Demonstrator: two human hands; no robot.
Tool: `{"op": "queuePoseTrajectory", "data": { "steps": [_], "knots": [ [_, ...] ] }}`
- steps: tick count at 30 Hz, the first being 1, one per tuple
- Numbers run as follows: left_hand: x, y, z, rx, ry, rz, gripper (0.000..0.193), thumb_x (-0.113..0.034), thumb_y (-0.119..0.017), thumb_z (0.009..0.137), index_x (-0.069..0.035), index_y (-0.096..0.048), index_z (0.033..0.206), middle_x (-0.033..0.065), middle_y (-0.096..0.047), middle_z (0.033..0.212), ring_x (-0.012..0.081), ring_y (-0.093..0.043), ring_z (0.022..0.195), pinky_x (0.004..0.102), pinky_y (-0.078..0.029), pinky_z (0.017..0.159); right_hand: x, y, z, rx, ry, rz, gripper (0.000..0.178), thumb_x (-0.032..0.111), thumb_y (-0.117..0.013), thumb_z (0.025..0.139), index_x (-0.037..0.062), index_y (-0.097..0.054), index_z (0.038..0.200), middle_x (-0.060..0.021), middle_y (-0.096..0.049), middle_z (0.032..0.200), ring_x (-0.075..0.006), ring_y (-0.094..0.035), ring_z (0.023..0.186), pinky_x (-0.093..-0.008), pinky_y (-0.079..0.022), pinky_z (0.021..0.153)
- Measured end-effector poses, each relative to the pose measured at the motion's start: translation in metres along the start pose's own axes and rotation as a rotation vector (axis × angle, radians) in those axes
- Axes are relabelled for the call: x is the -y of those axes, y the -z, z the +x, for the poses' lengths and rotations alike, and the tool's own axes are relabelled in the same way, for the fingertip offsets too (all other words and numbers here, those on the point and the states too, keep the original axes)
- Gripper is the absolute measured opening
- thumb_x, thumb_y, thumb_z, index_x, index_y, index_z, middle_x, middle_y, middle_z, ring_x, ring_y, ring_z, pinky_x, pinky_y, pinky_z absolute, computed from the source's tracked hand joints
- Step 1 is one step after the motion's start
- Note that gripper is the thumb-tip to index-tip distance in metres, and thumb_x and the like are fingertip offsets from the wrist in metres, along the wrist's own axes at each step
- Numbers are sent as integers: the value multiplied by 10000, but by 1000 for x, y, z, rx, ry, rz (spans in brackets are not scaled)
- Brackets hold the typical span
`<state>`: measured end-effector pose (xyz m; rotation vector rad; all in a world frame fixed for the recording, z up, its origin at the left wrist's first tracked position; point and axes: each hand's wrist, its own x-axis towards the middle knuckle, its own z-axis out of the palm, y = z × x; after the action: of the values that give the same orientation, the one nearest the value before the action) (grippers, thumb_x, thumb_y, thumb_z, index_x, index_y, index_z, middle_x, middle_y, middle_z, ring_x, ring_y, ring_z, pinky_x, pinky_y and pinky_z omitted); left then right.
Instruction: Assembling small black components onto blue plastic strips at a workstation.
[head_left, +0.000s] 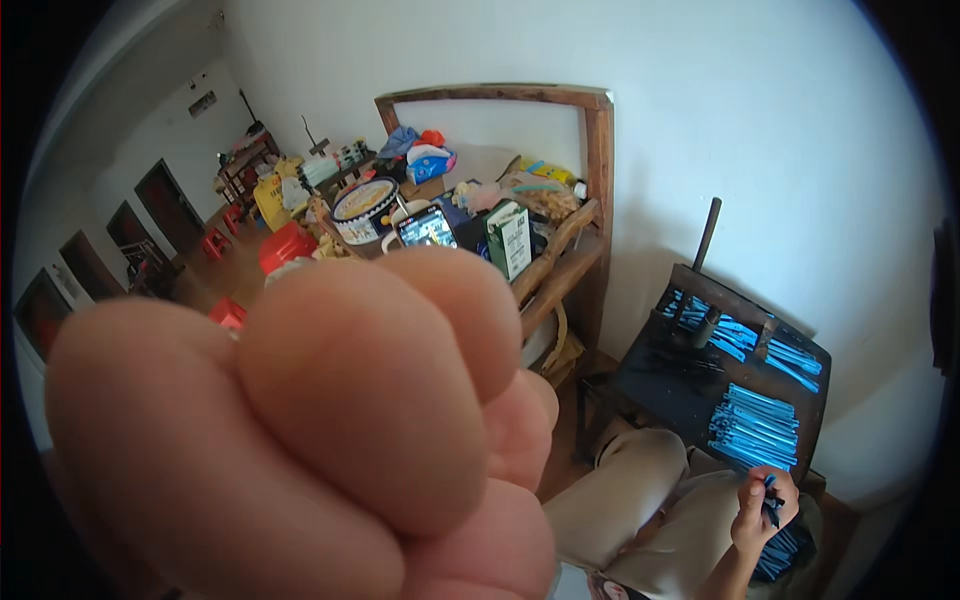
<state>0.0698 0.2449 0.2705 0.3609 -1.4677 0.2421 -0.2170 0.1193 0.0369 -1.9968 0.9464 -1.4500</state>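
Note:
My left hand (360,400) is raised very close to the camera and fills the lower left. Its fingers are curled and pressed together, with nothing seen in them. Over my lap at the lower right, my right hand (768,508) is closed around a small slim black-and-blue piece (771,505), whose exact kind I cannot make out. Just beyond that hand lies a neat row of slim blue pieces (755,425) on a dark work table (660,375). More blue strips (792,362) lie along its far side. Another bunch of blue pieces (777,556) shows below my right hand.
A dark post (707,235) rises behind the work table, and a short dark cylinder (706,326) stands on it. A wooden shelf (597,150) holds a round tin (365,208), a lit phone (428,228), a green box (508,240) and bags. Red stools (216,243) stand far left.

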Motion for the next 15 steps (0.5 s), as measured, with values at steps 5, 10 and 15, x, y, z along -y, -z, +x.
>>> {"op": "queuePoseTrajectory", "data": {
  "steps": [5,10,15],
  "knots": [
    [-11,3,-1,-12,-152,-37,292,-83,-539,833,-164,-335,641,-69,-279,577,54,-250,496,238,-220,500,3,2,-3,-41,-47,53,327,332,-674,888,14,-648,818,-33,-616,645,-99,-526,521,-234,-371,521],
    [-20,-1,-17,-150,-13,-100,324,-69,-555,811,-174,-321,614,-66,-271,576,55,-254,503,246,-217,513,1,1,-6,-49,18,79,321,317,-677,888,2,-650,834,-39,-614,648,-87,-508,510,-218,-360,517],
    [-23,8,-36,10,-63,48,346,-103,-612,814,-175,-338,615,-79,-285,590,48,-262,518,249,-212,531,0,-4,-7,-13,156,111,246,212,-626,927,-32,-592,922,17,-485,582,-37,-394,474,-188,-269,462]
  ]
}}
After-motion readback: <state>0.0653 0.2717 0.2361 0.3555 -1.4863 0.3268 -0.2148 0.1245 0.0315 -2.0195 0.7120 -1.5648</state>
